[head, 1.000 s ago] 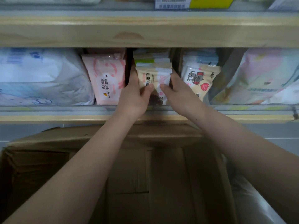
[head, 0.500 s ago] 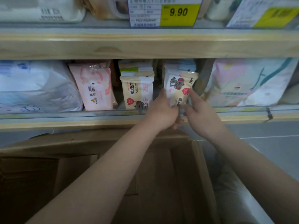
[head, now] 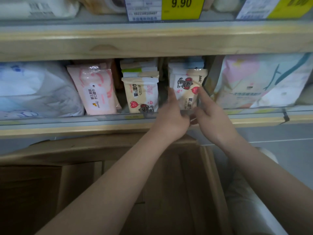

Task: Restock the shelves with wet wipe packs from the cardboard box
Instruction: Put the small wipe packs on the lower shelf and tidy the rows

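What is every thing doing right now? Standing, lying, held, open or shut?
Left hand: its grip holds the bear pack's left edge.
Right hand: fingers hold the pack's right edge.
Bear wipe pack: upright, tilted, held on the shelf.
Cream wipe pack: upright, untouched.
Pink wipe pack: upright, leaning.
Cardboard box: open, no packs visible inside.

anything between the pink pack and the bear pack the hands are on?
Yes: in the head view, one cream pack stands between the pink pack and the bear pack, with dark gaps either side.

Cream bear-print pack [head: 187, 89], pink pack [head: 97, 89]
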Available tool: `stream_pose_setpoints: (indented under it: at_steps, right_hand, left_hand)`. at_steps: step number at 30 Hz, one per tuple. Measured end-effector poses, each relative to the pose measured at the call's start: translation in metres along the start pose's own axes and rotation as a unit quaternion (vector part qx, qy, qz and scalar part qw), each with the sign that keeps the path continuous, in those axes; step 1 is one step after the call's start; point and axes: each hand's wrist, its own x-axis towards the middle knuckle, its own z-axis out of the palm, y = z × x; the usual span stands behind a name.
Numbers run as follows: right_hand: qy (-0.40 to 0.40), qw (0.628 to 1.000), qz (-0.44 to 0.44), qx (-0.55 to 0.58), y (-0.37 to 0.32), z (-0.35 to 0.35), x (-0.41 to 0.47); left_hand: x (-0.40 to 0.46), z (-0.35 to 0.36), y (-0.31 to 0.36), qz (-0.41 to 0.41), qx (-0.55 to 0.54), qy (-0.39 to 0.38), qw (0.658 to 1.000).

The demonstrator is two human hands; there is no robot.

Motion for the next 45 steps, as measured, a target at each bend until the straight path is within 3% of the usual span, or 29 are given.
stream_pose_setpoints:
  at_steps: [4,10,14,19,24,27,31,38,45]
  right_hand:
    - [-0.026,0.999,0.036,0.005,-0.022,-0.015,-0.021]
    - [-0.2,0.98,-0.003,0.012,-0.094,0.009,-0.022]
    - [-0.267,0.961,-0.032,-0.06,-0.123,0.068,-0.003]
    - [-0.224,0.971,-0.02,-0.075,-0.132,0.126,0.028]
    - [-0.161,0.984,-0.053,-0.052,-0.114,0.135,0.015]
    - [-0.159,0.985,-0.063,-0.011,-0.106,0.132,0.008]
    - [-0.094,0.989,-0.065,0.092,-0.108,0.136,0.015]
    - [-0.031,0.998,-0.017,0.061,-0.121,0.162,0.039]
    - [-0.019,0.994,0.013,0.103,-0.119,0.154,0.035]
  left_hand:
    - [-0.036,-0.03,-0.013,0.029,-0.024,0.034,0.999]
    - [-0.072,-0.109,-0.067,-0.081,-0.018,0.185,0.979]
    - [-0.067,-0.133,-0.084,-0.104,0.01,0.164,0.981]
    - [-0.046,-0.138,-0.094,-0.141,0.031,0.146,0.979]
    - [-0.039,-0.139,-0.096,-0.194,0.053,0.132,0.971]
    - [-0.041,-0.138,-0.099,-0.193,0.056,0.131,0.971]
    - [-0.04,-0.138,-0.107,-0.161,0.021,0.149,0.975]
    - [-0.042,-0.142,-0.113,-0.127,0.002,0.143,0.982]
    - [-0.042,-0.14,-0.114,-0.125,0.003,0.132,0.983]
